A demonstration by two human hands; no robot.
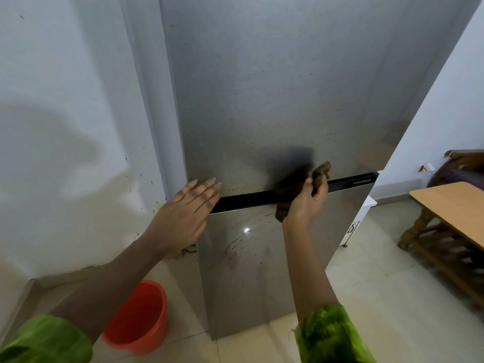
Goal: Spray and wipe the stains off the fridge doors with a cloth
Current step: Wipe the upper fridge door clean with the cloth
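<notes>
Fridge doors [262, 100], brown cloth [292, 186] bunched at the seam between them.
Right hand [305, 203] has its grip closed round the cloth, pressing it on the black strip [246, 200] above the lower door [251, 289]; left hand [183, 213] lies flat, fingers straight, on the fridge's left edge alongside. Reddish streaks [235, 248] mark the lower door. A red bucket [141, 318] stands on the floor [379, 297], lower left.
</notes>
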